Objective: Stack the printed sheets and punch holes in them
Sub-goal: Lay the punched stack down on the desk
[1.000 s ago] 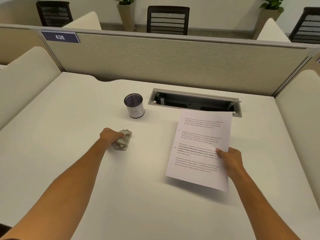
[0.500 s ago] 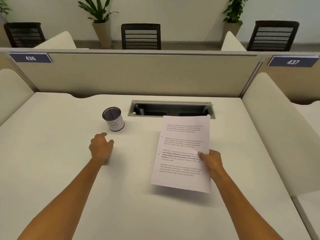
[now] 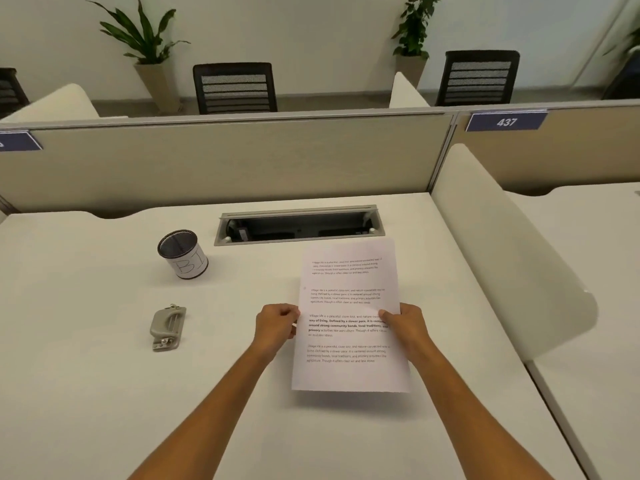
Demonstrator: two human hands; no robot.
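1. Overhead, from the head camera, both hands pinch the sheets [image 3: 349,306] at mid-height: the left hand [image 3: 277,325] on the left edge, the right hand [image 3: 403,323] on the right edge, each closed on the paper. This grip probably serves to square the edges.
2. Their near end hangs above the desk [image 3: 104,393], casting a shadow; whether the far end touches the desk, I cannot tell.
3. Left of them lies the punch [image 3: 168,328], untouched, with bare desk between.
4. Behind, a cup [image 3: 183,254] and a cable tray [image 3: 299,224] stand close to the far edge, so room lies nearer and leftward.
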